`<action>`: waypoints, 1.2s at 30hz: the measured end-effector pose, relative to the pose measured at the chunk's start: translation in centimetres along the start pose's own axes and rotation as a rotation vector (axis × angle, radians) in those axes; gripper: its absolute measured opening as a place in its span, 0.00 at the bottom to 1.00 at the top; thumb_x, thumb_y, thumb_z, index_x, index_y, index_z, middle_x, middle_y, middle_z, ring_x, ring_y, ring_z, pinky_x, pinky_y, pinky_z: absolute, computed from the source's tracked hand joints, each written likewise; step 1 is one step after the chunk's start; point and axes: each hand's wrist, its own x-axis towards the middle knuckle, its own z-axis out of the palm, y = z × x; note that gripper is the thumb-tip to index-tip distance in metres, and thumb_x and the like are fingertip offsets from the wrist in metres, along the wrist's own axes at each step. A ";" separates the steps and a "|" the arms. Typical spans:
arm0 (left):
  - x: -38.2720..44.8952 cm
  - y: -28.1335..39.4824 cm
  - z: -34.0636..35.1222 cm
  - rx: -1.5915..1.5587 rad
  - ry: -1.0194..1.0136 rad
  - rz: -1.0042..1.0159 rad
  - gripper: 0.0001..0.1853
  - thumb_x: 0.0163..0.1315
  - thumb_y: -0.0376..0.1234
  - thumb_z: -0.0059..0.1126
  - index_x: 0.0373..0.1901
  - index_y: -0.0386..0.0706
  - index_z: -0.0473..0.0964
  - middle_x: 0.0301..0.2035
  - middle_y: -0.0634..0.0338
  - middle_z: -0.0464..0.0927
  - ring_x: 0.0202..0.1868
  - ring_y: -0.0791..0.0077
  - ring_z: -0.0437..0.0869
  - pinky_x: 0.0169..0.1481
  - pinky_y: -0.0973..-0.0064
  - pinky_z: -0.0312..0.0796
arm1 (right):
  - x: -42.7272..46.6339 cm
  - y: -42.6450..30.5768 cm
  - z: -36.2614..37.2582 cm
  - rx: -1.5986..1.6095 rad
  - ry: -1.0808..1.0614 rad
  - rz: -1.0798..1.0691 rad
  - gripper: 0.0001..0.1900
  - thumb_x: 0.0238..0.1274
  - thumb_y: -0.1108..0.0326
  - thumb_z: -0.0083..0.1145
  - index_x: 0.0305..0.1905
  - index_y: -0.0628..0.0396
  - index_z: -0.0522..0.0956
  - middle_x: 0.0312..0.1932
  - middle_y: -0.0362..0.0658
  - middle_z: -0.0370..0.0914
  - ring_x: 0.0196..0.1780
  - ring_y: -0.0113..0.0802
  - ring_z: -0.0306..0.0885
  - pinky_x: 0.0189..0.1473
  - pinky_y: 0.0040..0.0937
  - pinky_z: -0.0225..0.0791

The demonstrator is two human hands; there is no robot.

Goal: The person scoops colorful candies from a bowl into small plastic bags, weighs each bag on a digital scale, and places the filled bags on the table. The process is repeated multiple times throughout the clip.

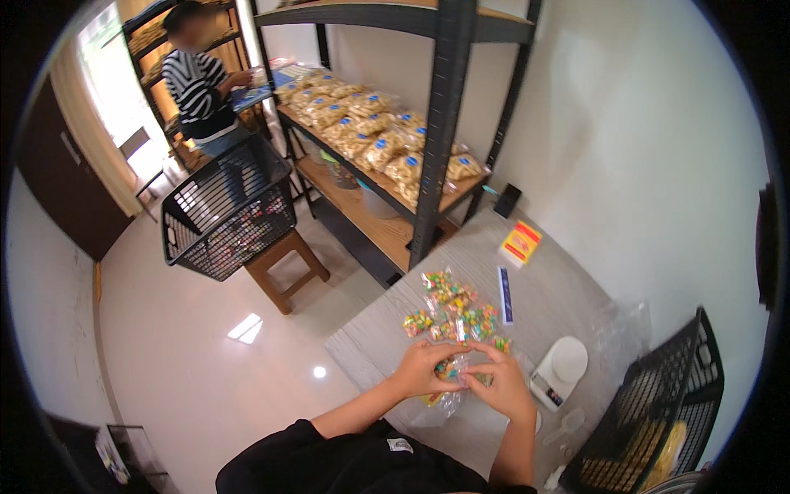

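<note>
Both of my hands meet over the near part of a grey wood-grain table. Between them is a small clear plastic bag of colourful candy-like pieces; my left hand grips its left side and my right hand pinches it at the right. Just beyond my fingers lies a pile of similar filled bags. A clear plastic wrapper is under my hands. To the right stands a white digital kitchen scale, with a clear plastic scoop nearer me.
A blue ruler-like strip, a yellow-red box and a black phone-like object lie farther back. Black crates stand right and on a brown stool. Bagged snacks fill a shelf; a person stands beyond.
</note>
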 end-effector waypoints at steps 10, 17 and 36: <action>-0.7 2.4 0.9 0.061 -0.075 -0.084 0.35 0.40 0.49 0.69 0.53 0.48 0.71 0.33 0.59 0.79 0.31 0.66 0.80 0.38 0.72 0.66 | -1.4 0.9 -1.3 0.215 0.024 0.063 0.07 0.46 0.77 0.59 0.34 0.62 0.81 0.27 0.46 0.78 0.27 0.28 0.78 0.29 0.21 0.70; -6.7 6.4 6.5 -0.098 -0.049 -0.354 0.35 0.45 0.44 0.69 0.56 0.47 0.66 0.34 0.57 0.77 0.32 0.69 0.77 0.40 0.73 0.70 | -6.5 2.2 -1.9 0.270 0.027 -0.001 0.06 0.48 0.80 0.57 0.33 0.65 0.80 0.27 0.44 0.77 0.30 0.27 0.77 0.31 0.23 0.69; -13.3 11.6 13.5 -0.578 0.388 -0.610 0.25 0.63 0.27 0.50 0.61 0.39 0.55 0.43 0.62 0.67 0.42 0.81 0.71 0.44 0.81 0.68 | -8.2 12.8 -2.5 -0.263 0.371 -0.028 0.06 0.49 0.64 0.60 0.31 0.53 0.82 0.48 0.50 0.70 0.53 0.47 0.68 0.54 0.38 0.63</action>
